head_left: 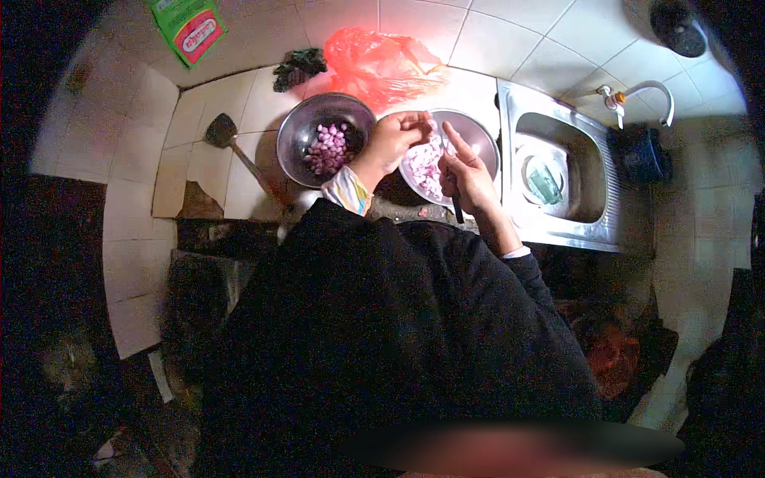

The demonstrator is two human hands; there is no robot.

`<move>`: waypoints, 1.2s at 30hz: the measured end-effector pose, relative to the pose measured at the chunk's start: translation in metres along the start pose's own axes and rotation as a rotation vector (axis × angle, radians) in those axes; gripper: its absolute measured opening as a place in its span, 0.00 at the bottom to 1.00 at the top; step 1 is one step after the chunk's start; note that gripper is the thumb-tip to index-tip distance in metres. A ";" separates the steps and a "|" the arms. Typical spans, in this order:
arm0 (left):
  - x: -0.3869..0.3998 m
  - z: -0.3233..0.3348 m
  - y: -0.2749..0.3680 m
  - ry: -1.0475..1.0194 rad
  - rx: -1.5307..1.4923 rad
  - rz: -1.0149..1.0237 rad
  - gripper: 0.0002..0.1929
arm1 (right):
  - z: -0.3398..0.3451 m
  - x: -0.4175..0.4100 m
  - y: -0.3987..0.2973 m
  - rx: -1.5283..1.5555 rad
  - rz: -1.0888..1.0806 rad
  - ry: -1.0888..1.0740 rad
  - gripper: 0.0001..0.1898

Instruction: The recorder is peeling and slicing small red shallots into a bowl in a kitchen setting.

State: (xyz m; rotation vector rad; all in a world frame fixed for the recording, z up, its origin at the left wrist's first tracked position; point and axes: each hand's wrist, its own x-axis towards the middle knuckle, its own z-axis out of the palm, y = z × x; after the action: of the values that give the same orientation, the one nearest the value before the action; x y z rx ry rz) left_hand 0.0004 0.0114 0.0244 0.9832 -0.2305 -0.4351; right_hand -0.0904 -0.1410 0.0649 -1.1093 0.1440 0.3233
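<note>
Two metal bowls stand side by side on the tiled counter. Several whole peeled shallots (328,147) lie in the left bowl (288,152). The right bowl (491,156) holds pale pink cut shallot pieces (424,167). My left hand (391,140) is over the gap between the bowls, its fingertips pinching a small pale piece, likely shallot, above the right bowl. In my right hand (470,176) is a knife (457,203) with a dark handle; its blade points up towards my left fingertips, and my index finger is extended beside it.
A red plastic bag (382,66) and a dark leafy bunch (300,69) lie behind the bowls. A spatula (239,149) rests at the left. To the right are a steel sink (583,209) with a greenish object (544,184) inside, and a faucet (654,86). A green packet (190,30) is at the wall.
</note>
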 end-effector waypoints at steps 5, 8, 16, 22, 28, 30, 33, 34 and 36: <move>-0.004 0.035 -0.009 -0.015 0.114 0.077 0.09 | -0.007 -0.007 -0.003 -0.076 -0.104 0.076 0.27; -0.005 0.045 -0.015 -0.010 0.220 0.127 0.07 | -0.015 -0.009 -0.001 0.028 -0.113 0.141 0.21; -0.006 0.057 -0.026 0.064 0.078 0.120 0.07 | -0.020 -0.015 0.001 -0.009 -0.167 0.113 0.24; -0.013 0.061 -0.020 0.025 0.060 0.088 0.06 | -0.013 -0.012 -0.007 -0.002 -0.170 0.216 0.21; -0.010 0.064 -0.016 0.008 0.062 0.171 0.05 | -0.017 -0.015 -0.007 0.162 -0.122 0.088 0.24; -0.011 0.062 -0.017 0.072 0.036 0.157 0.06 | -0.012 -0.014 -0.006 0.117 -0.139 0.072 0.27; -0.012 0.062 -0.018 0.152 0.071 0.183 0.08 | -0.012 -0.013 -0.004 0.079 -0.165 0.076 0.27; -0.013 0.060 -0.017 0.104 0.051 0.159 0.06 | -0.012 -0.013 -0.004 0.100 -0.169 0.048 0.27; -0.014 0.060 -0.017 0.056 0.029 0.135 0.05 | -0.007 -0.014 -0.003 0.094 -0.169 0.112 0.25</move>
State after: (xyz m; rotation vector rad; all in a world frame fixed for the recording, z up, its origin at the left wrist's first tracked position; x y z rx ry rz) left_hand -0.0390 -0.0351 0.0428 1.0006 -0.2517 -0.2811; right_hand -0.1022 -0.1507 0.0687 -1.0388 0.1622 0.1021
